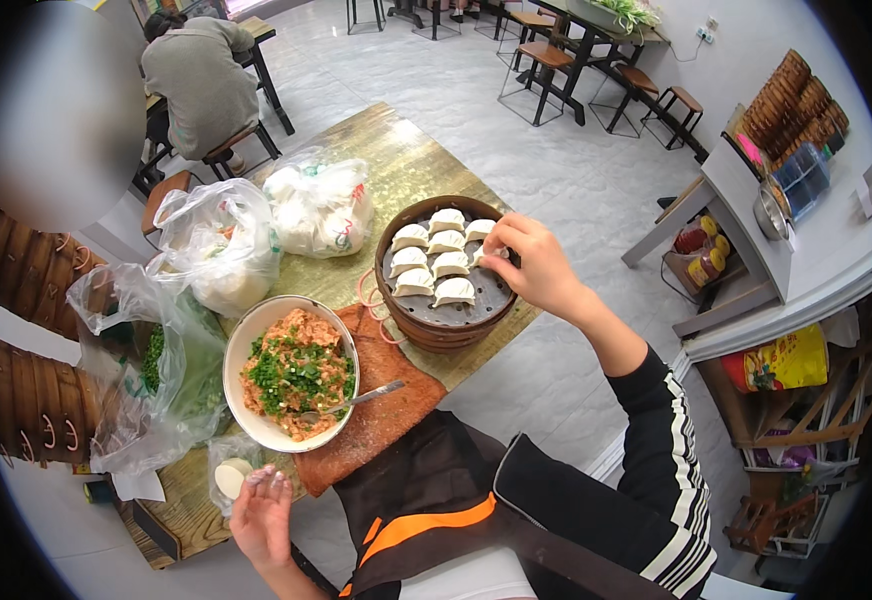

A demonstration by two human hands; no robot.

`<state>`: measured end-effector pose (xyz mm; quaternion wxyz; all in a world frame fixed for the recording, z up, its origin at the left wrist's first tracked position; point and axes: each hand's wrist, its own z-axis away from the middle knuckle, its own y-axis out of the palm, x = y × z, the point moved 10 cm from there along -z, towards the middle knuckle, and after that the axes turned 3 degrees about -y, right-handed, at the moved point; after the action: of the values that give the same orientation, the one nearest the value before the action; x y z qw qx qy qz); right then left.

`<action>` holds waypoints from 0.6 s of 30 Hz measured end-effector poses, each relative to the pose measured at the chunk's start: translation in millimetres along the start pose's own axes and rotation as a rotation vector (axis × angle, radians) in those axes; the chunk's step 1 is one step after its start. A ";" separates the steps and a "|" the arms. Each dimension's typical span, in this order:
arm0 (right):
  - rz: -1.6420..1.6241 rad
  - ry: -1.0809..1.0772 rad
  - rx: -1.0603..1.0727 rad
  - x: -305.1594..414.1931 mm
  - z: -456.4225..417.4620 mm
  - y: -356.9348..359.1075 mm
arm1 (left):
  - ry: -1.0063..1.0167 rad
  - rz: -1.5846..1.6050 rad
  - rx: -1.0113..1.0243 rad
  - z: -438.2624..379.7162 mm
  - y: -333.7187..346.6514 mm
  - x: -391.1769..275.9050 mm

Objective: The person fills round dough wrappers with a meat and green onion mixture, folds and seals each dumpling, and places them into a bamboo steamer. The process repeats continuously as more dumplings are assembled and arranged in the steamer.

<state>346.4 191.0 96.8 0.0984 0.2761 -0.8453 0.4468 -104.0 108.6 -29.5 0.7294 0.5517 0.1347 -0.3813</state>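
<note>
My right hand [529, 259] pinches a white crimped dumpling [499, 253] at the right side of a round bamboo steamer [447, 337]. Several more dumplings [447, 241] sit in rows on the steamer's dark perforated liner [484, 300]. Low in the view, my left hand [263, 514] is empty, palm turned up and fingers loosely curled. Its fingertips are beside a stack of round dough wrappers [232, 478] on clear plastic. Between the hands stands an enamel bowl [235, 401] of minced filling [297, 334] topped with chopped green onion [286, 371]. A metal spoon [376, 393] leans in it.
A reddish-brown board [398, 390] lies on the wooden table [391, 154] under part of the bowl. Plastic bags [319, 206] crowd the left side, one with chopped greens [153, 360]. Stacked steamers [30, 394] stand farther left. A person [199, 82] sits at another table.
</note>
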 end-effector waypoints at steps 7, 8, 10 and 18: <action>0.123 0.047 0.075 -5.4 -1.3 0.3 | 0.302 -0.410 -0.262 7.4 -50.2 -55.3; 0.108 0.063 0.070 -7.8 -1.3 -0.9 | 0.360 -0.653 -0.365 5.1 -61.3 -64.7; 0.065 0.083 0.084 -8.8 -2.4 5.0 | 0.507 -0.999 -0.517 5.4 -85.6 -78.8; -0.315 -0.019 0.300 114.2 64.7 48.6 | 0.653 -1.845 -0.682 8.7 -53.7 -77.4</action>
<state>230.1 117.1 72.3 0.1170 0.4204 -0.7167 0.5441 -195.9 126.8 -16.3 0.1992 0.0746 0.7970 -0.5653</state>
